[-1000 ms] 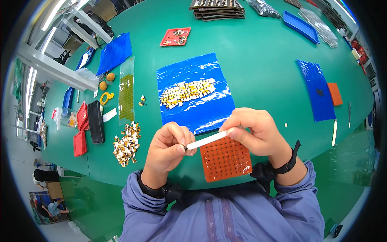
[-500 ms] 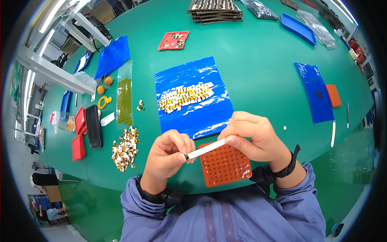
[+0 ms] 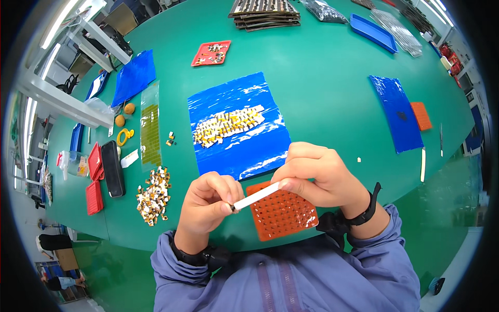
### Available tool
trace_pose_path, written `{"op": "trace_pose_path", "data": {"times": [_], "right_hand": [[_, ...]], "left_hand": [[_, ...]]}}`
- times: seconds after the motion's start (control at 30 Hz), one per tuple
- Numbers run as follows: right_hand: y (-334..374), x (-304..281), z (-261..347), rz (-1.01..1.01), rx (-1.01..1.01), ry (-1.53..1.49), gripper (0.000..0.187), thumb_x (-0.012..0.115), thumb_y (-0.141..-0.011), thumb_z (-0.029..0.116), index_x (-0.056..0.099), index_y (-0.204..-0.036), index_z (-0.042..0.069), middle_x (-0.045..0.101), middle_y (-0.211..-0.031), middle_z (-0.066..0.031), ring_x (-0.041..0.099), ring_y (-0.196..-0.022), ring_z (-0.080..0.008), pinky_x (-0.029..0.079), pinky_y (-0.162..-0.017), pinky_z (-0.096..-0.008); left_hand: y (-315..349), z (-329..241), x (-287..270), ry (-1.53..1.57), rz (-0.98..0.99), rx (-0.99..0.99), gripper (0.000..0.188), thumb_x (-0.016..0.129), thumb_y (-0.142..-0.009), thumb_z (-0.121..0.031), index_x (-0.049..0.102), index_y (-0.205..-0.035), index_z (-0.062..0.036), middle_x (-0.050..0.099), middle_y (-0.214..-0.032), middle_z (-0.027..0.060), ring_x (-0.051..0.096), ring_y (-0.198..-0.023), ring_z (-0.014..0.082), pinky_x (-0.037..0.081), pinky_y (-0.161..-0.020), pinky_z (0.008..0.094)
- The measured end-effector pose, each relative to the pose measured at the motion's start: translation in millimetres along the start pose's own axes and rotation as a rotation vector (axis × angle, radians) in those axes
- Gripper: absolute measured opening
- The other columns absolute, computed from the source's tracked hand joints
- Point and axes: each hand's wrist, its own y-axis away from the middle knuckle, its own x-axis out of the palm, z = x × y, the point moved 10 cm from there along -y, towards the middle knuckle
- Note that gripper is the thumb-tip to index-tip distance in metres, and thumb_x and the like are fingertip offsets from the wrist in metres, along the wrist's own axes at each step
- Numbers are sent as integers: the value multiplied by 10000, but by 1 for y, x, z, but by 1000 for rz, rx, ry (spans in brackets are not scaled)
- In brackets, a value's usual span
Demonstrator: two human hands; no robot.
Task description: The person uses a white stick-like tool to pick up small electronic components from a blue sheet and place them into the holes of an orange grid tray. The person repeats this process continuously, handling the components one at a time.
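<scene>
A flat white strip (image 3: 258, 195) spans my two hands, tilted up toward the right. My right hand (image 3: 325, 177) pinches its upper end between thumb and fingers. At the lower end, the thumb and fingertips of my left hand (image 3: 208, 203) are closed on a tiny dark part (image 3: 232, 207), which touches the strip. Below the strip lies an orange tray (image 3: 283, 216) with rows of small dark parts. Beyond my hands is a blue film-covered board (image 3: 228, 162), bearing closely set rows of small white-and-yellow pieces (image 3: 228, 127).
A loose pile of small white-and-brown pieces (image 3: 154, 197) lies left, near a black case (image 3: 112, 169) and red trays (image 3: 94, 197). A red tray (image 3: 210, 53) with parts sits farther off. At right are a blue sheet (image 3: 397, 114) and an orange block (image 3: 421, 116).
The whole view has shifted slightly, so the table's things appear farther left. Both hands keep their pinch, and the strip stays between them over the orange tray.
</scene>
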Motion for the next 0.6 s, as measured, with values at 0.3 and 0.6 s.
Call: {"op": "trace_pose_path", "data": {"times": [0.3, 0.6], "right_hand": [[7, 4, 5, -90, -134, 25, 91, 585, -786, 138, 609, -761, 53, 546, -586, -81, 540, -496, -229, 422, -450, -308], [12, -11, -7, -245, -124, 136, 164, 570, -810, 214, 585, -763, 57, 535, -590, -79, 539, -518, -230, 427, -475, -319]], "left_hand": [[-1, -3, 0, -64, -44, 53, 148, 590, -794, -103, 456, -766, -48, 486, -674, 61, 465, -627, 156, 374, -572, 270], [6, -17, -26, -400, -215, 214, 53, 473, -852, -31, 422, -842, -36, 401, -771, 38, 374, -687, 120, 324, -621, 247]]}}
